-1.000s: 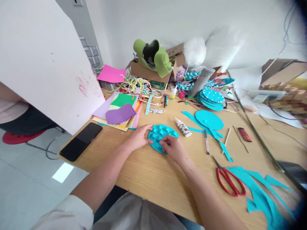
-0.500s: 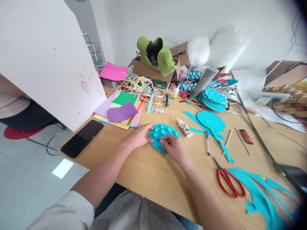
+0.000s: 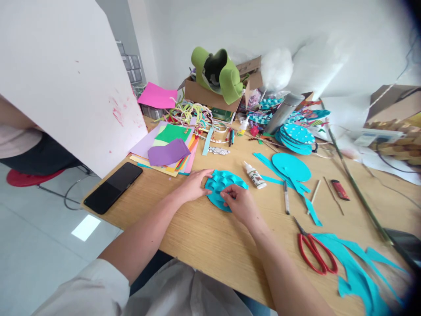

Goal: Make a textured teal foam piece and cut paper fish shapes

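Turquoise paper disc (image 3: 224,180) lay flat on the table (image 3: 194,237), looking roughly round, its flap rows running left to right. Left hand (image 3: 196,185), thumb and fingers parted, steadied its left rim. Right hand (image 3: 239,201) bunched fingertips over it; whether they gripped a flap, I could not tell. White bottle (image 3: 255,176) nearby pointed its nozzle up-left, label print illegible.

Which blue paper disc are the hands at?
The front disc, bearing raised paper folds: left hand at its edge, right hand over it. The plain disc and the stacked discs lie farther back, untouched.
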Demonstrator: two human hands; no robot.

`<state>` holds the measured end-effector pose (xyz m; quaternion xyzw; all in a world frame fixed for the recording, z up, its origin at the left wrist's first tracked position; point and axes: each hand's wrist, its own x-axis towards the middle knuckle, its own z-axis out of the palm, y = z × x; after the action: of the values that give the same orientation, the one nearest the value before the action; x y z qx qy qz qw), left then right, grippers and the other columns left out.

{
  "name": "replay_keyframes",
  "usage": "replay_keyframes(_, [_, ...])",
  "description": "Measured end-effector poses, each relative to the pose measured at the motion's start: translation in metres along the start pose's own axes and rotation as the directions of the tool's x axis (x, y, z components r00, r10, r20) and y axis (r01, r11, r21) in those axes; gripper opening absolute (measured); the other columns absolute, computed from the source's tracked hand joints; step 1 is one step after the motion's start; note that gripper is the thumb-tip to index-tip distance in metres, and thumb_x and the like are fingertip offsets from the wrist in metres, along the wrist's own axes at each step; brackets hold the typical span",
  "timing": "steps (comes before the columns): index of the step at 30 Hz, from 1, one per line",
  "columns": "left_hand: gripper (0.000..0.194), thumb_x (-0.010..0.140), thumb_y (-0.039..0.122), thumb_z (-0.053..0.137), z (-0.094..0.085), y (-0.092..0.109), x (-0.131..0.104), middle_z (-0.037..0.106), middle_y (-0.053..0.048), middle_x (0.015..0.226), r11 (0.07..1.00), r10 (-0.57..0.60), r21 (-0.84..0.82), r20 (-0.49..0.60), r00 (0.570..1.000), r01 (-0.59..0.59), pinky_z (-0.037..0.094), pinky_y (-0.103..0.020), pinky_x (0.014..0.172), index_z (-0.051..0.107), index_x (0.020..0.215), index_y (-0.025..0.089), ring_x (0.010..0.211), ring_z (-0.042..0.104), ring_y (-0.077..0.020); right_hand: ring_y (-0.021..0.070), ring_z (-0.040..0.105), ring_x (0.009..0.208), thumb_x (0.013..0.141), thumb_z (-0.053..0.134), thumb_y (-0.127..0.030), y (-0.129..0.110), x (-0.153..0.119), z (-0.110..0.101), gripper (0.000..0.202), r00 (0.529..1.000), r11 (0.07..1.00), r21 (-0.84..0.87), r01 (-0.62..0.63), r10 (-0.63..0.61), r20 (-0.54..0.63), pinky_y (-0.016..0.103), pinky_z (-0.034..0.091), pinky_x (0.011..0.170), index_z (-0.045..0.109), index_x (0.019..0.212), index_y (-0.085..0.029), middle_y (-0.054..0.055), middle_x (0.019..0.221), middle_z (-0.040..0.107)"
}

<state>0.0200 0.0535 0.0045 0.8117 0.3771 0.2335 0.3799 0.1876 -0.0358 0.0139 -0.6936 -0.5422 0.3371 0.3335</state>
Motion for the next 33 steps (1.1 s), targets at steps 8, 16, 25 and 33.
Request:
replay_keyframes(8, [0.066, 0.071, 0.008, 0.074, 0.002, -0.006, 0.000, 0.062, -0.008, 0.123, 0.994, -0.058, -0.093, -0.055, 0.997, 0.052, 0.048, -0.034, 0.082, 0.050, 0.130, 0.020, 0.083, 0.059, -0.0162, 0.0181, 0.064, 0.055, 0.081, 0.055, -0.032, -0.001, 0.000, 0.000, 0.015, 1.000, 0.999, -0.035, -0.008, 0.008, 0.012, 0.026, 0.041, 0.050, 0.060, 0.075, -0.020, 0.001, 0.060, 0.062])
replay_keyframes(16, [0.050, 0.077, 0.007, 0.067, 0.002, -0.012, 0.003, 0.065, -0.009, 0.104, 0.948, -0.275, -0.209, -0.147, 0.950, 0.241, 0.052, -0.025, 0.068, 0.053, 0.125, 0.014, 0.072, 0.061, -0.0116, 0.0199, 0.067, 0.059, 0.090, 0.045, -0.046, -0.013, -0.008, -0.003, 0.033, 1.000, 0.992, -0.124, -0.008, 0.005, -0.025, 0.027, 0.041, 0.052, 0.058, 0.075, -0.021, 0.002, 0.060, 0.064])
replay_keyframes(25, [0.036, 0.083, 0.015, 0.060, 0.007, -0.012, -0.002, 0.067, -0.004, 0.084, 0.938, -0.330, -0.159, -0.128, 0.935, 0.309, 0.050, -0.023, 0.051, 0.055, 0.119, 0.015, 0.062, 0.064, -0.0135, 0.0205, 0.066, 0.060, 0.092, 0.044, -0.045, -0.010, -0.008, -0.002, 0.034, 0.989, 0.973, -0.213, 0.094, -0.115, -0.091, 0.026, 0.039, 0.050, 0.063, 0.073, -0.023, 0.004, 0.057, 0.063])
replay_keyframes(33, [0.029, 0.073, 0.006, 0.068, 0.000, 0.021, -0.013, 0.064, -0.004, 0.098, 0.989, -0.118, 0.057, -0.245, 0.962, 0.136, 0.050, -0.035, 0.084, 0.060, 0.099, 0.018, 0.088, 0.062, -0.0182, 0.0195, 0.064, 0.060, 0.088, 0.052, -0.040, -0.008, -0.008, -0.005, 0.023, 0.995, 0.971, -0.230, 0.068, -0.084, -0.059, 0.027, 0.040, 0.054, 0.064, 0.079, -0.022, 0.004, 0.065, 0.068])
